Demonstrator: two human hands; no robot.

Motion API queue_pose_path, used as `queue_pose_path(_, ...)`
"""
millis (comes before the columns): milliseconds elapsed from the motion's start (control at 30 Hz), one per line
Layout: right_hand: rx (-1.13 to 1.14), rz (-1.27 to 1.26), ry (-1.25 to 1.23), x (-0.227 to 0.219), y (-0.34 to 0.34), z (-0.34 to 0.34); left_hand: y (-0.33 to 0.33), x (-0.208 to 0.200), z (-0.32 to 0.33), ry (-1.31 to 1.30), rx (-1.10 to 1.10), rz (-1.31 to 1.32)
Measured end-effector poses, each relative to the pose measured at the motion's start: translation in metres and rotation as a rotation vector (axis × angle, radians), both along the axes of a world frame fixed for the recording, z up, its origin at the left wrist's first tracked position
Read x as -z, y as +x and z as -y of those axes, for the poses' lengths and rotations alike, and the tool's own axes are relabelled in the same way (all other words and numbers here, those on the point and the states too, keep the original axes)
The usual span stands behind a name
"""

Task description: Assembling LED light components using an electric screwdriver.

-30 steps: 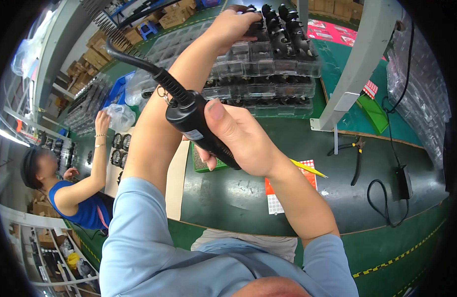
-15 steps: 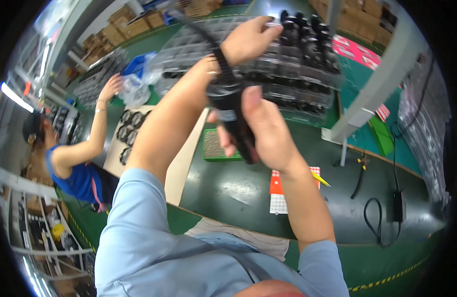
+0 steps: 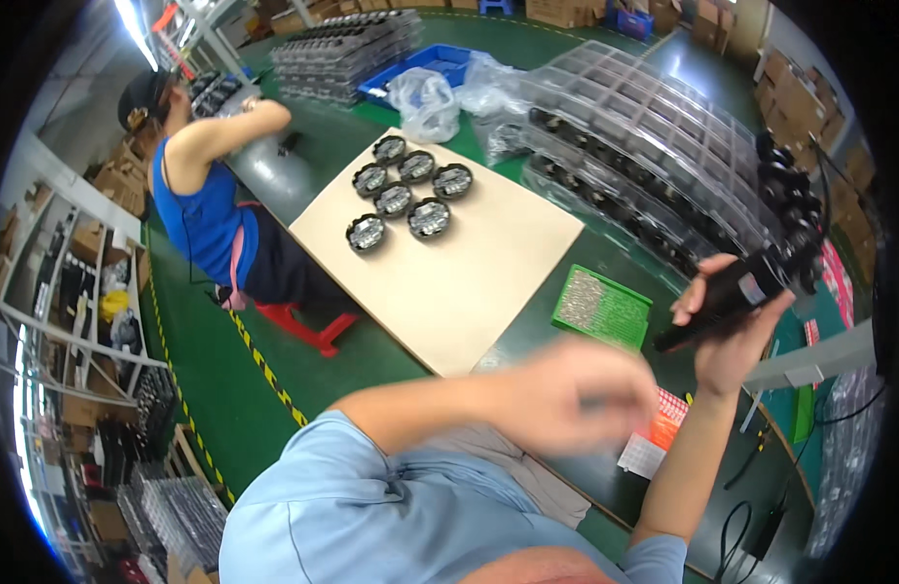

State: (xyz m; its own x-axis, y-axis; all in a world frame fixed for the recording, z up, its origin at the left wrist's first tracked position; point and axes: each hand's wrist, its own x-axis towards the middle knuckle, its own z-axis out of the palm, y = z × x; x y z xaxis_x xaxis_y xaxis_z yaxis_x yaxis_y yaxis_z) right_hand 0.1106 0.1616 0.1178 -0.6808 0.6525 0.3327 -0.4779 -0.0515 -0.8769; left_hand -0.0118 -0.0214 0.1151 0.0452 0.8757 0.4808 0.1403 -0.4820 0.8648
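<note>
My right hand (image 3: 736, 341) is wrapped round a black handle-shaped device (image 3: 736, 294) with a small pale label, its upper end beside the black parts in the clear trays. My left hand (image 3: 590, 397) is over the bench's near edge, smeared by motion, so its fingers cannot be made out. Nearest to it are a green tray (image 3: 626, 321) partly filled with tiny metal pieces and some red and white sticker sheets (image 3: 666, 428). Several round black parts with shiny insides, including one black part (image 3: 429, 218), lie on a beige board (image 3: 469, 292).
Stacked clear plastic trays (image 3: 644, 117) stand along the far side, beside plastic bags (image 3: 425, 105) and a blue bin (image 3: 440, 63). A co-worker in a blue top (image 3: 191, 209) is at the left. A grey post (image 3: 819, 360) and black cable (image 3: 736, 530) are at right.
My view has swung left, bringing the beige board fully into sight. My left hand has come back from the clear trays towards me. The black device stays in my right hand.
</note>
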Motion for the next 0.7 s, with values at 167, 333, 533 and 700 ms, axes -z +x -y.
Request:
queue_pose_path(167,0.062,0.001,0.082,0.011,0.004,-0.018,0.084,-0.001,0.045,0.154,0.694,0.111)
queue_pose_path(333,0.13,-0.004,0.092,0.021,-0.005,-0.035,0.069,0.0,0.067,-0.206,1.127,0.138)
queue_pose_path(533,0.18,-0.005,0.116,0.031,0.002,-0.049,0.056,0.003,0.074,-0.035,1.068,0.137)
queue_pose_path(700,0.2,0.008,0.145,0.037,0.014,-0.054,0.038,0.015,0.078,0.071,0.995,0.17)
